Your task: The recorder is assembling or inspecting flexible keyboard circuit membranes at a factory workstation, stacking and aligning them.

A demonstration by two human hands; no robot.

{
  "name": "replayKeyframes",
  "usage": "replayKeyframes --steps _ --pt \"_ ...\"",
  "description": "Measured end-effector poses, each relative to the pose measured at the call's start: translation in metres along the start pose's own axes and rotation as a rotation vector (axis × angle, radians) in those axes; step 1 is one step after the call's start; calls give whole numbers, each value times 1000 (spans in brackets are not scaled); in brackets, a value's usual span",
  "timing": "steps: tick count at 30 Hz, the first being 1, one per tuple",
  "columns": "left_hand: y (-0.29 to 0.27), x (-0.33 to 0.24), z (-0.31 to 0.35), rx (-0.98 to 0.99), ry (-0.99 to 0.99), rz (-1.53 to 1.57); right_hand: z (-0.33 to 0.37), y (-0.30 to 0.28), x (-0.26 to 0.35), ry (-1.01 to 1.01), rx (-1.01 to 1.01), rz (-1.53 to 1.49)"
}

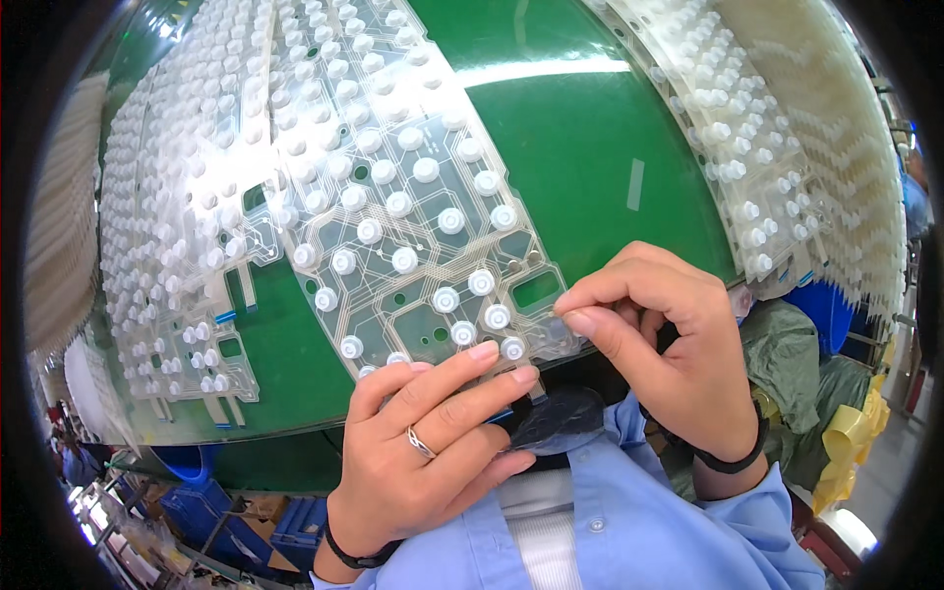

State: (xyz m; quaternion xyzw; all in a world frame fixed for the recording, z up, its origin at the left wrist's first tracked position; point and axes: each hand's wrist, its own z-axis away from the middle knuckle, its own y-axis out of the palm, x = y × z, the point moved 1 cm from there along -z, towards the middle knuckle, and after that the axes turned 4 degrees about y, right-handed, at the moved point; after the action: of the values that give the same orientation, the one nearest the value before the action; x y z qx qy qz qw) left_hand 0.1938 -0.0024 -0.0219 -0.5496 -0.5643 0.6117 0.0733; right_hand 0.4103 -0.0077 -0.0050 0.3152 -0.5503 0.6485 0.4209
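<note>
Green tabletop (590,182), glossy with reflected light, spreading beneath and beyond the clear circuit sheet (472,251). Possible trouble, widest first: whole sheet sliding askew or over the tabletop's edge at its near end, from light or uneven pressure; near-right corner creasing, from a sharp tug or twist; white caps (450,220) knocked loose, from fingers dragging across. Left hand (393,482) laid on the sheet's near end, fingers extended and clasping nothing, hiding some caps. Right hand (698,364) at the near-right corner, thumb and forefinger pinched together; impossible to tell whether on the sheet's edge or some small piece.

Around the sheet, by size: neighbouring sheets (177,256) along its left side, touching or overlapping unclear, likely hemming in any shift that way; stacked sheets (836,128) well apart to its right; crumpled dark-green plastic (787,344) beyond its near-right corner; blue bucket (826,310) farther right of that same corner; pale strip (635,185) to its right, perhaps only a reflection.
</note>
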Motion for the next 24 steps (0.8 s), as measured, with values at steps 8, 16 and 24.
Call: replayKeyframes --steps 8,16,24 --pt "0 0 0 4 -1 0 -1 1 0 -13 -14 26" --pt "3 -6 -1 69 1 -125 0 2 -3 -70 -23 52" --pt "4 -7 -2 66 -13 -116 6 3 -4 -113 -17 174"
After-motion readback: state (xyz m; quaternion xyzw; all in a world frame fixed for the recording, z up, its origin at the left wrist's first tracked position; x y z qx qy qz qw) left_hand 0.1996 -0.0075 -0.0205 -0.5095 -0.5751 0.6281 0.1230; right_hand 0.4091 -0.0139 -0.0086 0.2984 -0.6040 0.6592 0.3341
